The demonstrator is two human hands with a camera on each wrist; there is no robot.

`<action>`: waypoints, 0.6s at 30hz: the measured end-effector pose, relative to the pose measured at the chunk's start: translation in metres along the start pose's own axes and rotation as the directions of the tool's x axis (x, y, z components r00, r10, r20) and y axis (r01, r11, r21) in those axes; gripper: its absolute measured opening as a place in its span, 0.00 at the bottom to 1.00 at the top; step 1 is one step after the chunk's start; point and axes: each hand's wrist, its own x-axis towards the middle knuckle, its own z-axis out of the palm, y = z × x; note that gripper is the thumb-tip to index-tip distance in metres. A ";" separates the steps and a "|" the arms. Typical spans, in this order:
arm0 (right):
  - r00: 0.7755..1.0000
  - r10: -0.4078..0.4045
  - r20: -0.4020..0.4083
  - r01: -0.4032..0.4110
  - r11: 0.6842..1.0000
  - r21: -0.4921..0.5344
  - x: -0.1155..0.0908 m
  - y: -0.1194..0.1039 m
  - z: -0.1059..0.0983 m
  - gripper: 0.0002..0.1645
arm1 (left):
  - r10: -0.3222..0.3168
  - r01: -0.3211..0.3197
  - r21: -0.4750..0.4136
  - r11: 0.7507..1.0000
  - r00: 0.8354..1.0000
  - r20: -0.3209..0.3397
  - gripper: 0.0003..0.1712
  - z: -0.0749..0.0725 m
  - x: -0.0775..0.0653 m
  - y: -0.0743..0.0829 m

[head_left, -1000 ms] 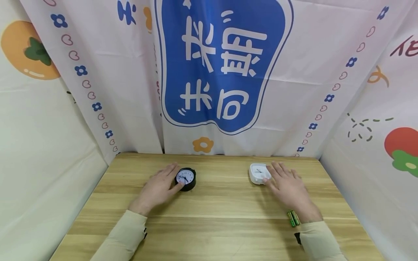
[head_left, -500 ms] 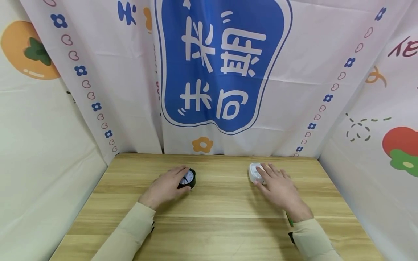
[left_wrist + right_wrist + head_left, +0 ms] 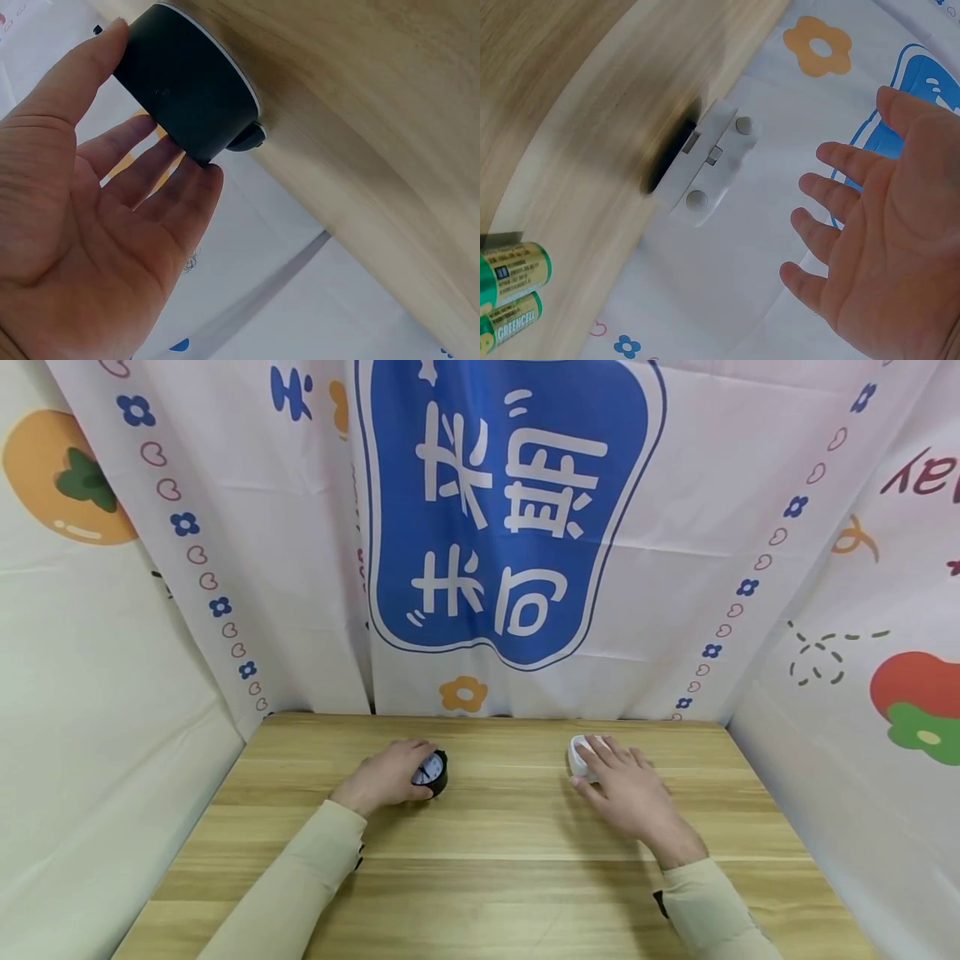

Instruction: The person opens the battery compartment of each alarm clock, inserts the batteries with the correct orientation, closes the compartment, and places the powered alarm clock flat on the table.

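A round black alarm clock (image 3: 431, 768) with a white dial stands on the left of the wooden table. My left hand (image 3: 382, 777) holds it between thumb and fingers; the left wrist view shows the thumb on one side of its black casing (image 3: 187, 82) and the fingertips on the other. On the right sits a small white square clock (image 3: 576, 758), partly covered by my right hand (image 3: 628, 789) in the head view. From the right wrist, the white clock (image 3: 709, 165) shows its side with round feet, and the spread fingers are apart from it, over its face.
Two green-and-gold batteries (image 3: 514, 274) lie on the table near the right wrist, hidden under the arm in the head view. A printed white curtain (image 3: 645, 635) hangs along the table's (image 3: 487, 893) back edge, with more cloth at both sides.
My left hand has moved right and closed around the black clock. The right hand has moved left over the white clock, covering its face, while the right forearm has come to hide the batteries.
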 end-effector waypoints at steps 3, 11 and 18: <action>1.000 -0.006 -0.003 0.006 1.000 0.000 0.001 -0.002 0.001 0.41 | -0.005 0.005 0.003 1.000 1.000 0.014 0.46 -0.002 0.002 0.001; 1.000 -0.022 -0.014 0.022 1.000 -0.007 0.003 -0.007 0.006 0.40 | -0.011 0.011 0.007 1.000 1.000 0.008 0.47 -0.003 -0.001 0.001; 0.999 -0.039 -0.019 0.038 0.999 -0.004 0.007 -0.012 0.010 0.39 | -0.004 0.003 -0.021 1.000 1.000 -0.027 0.46 0.001 -0.008 0.002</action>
